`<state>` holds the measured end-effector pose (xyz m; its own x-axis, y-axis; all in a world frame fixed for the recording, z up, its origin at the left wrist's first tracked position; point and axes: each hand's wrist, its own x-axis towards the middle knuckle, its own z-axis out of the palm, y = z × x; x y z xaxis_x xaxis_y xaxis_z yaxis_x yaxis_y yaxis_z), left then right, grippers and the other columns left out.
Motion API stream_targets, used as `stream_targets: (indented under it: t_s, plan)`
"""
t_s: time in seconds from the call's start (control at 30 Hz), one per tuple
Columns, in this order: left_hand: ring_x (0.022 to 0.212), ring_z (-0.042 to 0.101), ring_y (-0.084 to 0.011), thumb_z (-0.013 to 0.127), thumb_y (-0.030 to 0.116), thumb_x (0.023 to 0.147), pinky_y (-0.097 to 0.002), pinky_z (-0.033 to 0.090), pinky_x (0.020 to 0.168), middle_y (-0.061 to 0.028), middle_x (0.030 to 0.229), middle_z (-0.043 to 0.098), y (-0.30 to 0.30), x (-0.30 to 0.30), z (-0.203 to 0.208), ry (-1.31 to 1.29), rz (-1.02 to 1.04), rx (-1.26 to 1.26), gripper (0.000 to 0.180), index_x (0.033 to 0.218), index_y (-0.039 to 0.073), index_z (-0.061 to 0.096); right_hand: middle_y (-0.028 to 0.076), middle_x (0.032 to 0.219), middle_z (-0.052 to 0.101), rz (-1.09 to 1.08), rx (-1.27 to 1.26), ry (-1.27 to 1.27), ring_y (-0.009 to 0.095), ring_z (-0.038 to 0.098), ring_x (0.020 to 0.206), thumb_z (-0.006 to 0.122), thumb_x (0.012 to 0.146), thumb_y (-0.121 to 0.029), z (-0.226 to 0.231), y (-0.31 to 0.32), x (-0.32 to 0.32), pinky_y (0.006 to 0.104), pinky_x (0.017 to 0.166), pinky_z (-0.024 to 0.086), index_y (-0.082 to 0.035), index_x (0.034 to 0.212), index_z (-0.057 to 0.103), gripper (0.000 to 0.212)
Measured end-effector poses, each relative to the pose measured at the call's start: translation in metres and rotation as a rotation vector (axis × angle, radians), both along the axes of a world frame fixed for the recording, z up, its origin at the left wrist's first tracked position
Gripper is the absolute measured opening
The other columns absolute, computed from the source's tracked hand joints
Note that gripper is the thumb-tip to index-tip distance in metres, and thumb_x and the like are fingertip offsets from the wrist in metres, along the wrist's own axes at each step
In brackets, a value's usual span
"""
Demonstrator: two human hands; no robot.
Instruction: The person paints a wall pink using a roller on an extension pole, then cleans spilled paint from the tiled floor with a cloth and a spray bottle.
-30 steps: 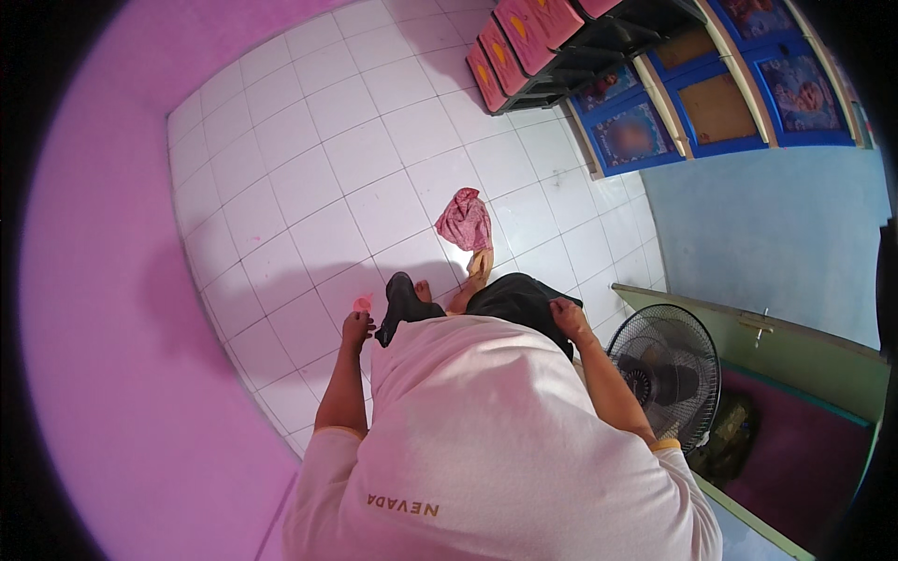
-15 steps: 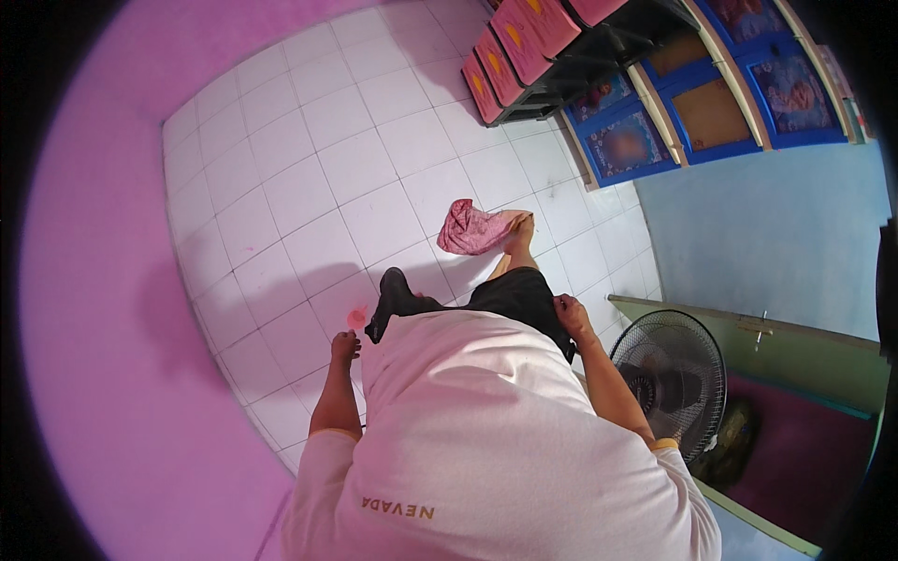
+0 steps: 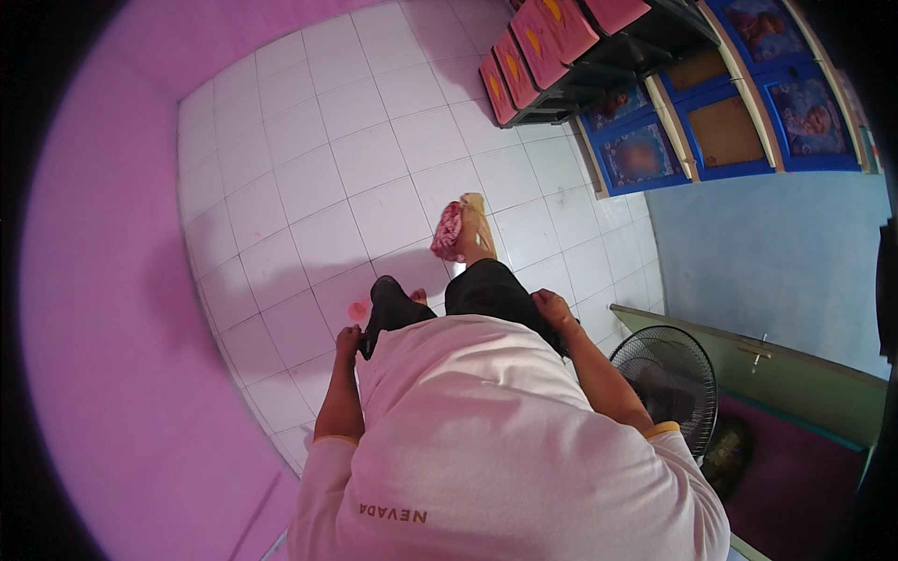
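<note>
Low at my left side, my left hand [image 3: 349,340] is closed, its curled fingers at the edge of the black shorts [image 3: 486,288]. My right hand [image 3: 554,309] grips the shorts' cloth by my right thigh. Ahead of me, my bare right foot [image 3: 474,229] is on a crumpled pink-red patterned cloth [image 3: 448,232] on the tiled floor [image 3: 318,168]; the foot is smeared by motion and covers part of the cloth. Just beyond my left hand, a small translucent pink object [image 3: 357,309] lies on the tiles, its kind unclear.
A pink wall [image 3: 103,280] runs along the left. Drawers with pink fronts [image 3: 552,42] and a blue cabinet [image 3: 641,154] stand at the far right. On the near right are a black fan [image 3: 666,383] and a greenish wooden panel [image 3: 795,383] with a metal latch.
My right foot has swung left, bunching the cloth beneath it. My right hand has shifted slightly left with the shorts, and my left hand has moved slightly forward.
</note>
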<state>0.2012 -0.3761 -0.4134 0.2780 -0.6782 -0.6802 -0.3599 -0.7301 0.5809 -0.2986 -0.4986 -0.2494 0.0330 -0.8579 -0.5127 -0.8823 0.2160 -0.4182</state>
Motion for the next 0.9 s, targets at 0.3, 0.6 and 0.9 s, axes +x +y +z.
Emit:
stream_targets:
  t_s: [0.3,0.6,0.9]
  plan:
    - [0.065,0.062,-0.0195,0.049,0.034,0.09,-0.0315,0.05,0.054,-0.0112,0.084,0.066,0.021,-0.023,0.05,0.136,0.119,0.195,0.035,0.097,0.001,0.058,0.022,0.091,0.063,-0.037,-0.002,0.047,0.042,0.059,0.087,0.048,0.09,-0.031,0.013,0.03,-0.012,0.0468,0.075,0.049,-0.004,0.095,0.063,0.031]
    - [0.061,0.059,-0.0182,0.052,0.034,0.087,-0.0309,0.045,0.052,-0.0109,0.077,0.065,-0.001,-0.03,0.047,0.079,0.146,0.047,0.037,0.093,-0.002,0.06,0.021,0.089,0.064,0.009,-0.014,0.111,0.038,0.062,0.086,0.051,0.089,-0.028,-0.023,0.0,-0.055,0.0443,0.075,0.05,-0.002,0.092,0.062,0.029]
    - [0.069,0.059,-0.0213,0.053,0.039,0.088,-0.0337,0.045,0.063,-0.0126,0.076,0.063,0.051,-0.008,0.004,0.055,0.142,0.012,0.042,0.09,-0.002,0.063,0.02,0.091,0.065,0.113,0.06,0.001,0.037,0.062,0.088,0.051,0.09,-0.029,-0.013,-0.029,0.002,0.0424,0.077,0.05,-0.003,0.095,0.063,0.028]
